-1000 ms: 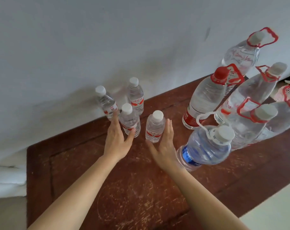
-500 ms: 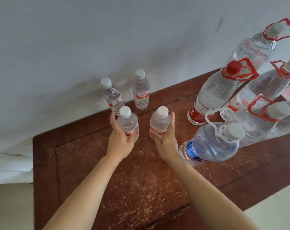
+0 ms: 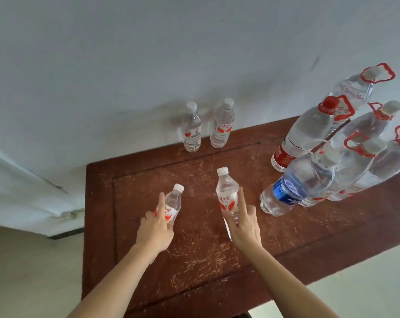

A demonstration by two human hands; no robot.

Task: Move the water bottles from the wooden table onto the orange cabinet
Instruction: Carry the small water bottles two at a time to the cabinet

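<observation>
my left hand (image 3: 155,230) curls around the low part of the left small bottle (image 3: 171,205). my right hand (image 3: 242,226) grips the right small bottle (image 3: 227,193), with one finger stretched along it. both seem lifted above the wooden table (image 3: 194,283), one per hand, i think to carry two at once. two wall bottles (image 3: 191,129) wait at 12 o'clock and the big bottles (image 3: 306,134) at 2 o'clock. the orange cabinet is not in view.

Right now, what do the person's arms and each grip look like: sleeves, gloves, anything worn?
The left grip and right grip are bare hands, with no gloves, rings or tape visible. The left forearm and right forearm are bare down to the frame edge. No sleeves, watch, bands, cables or markings are in view.
</observation>
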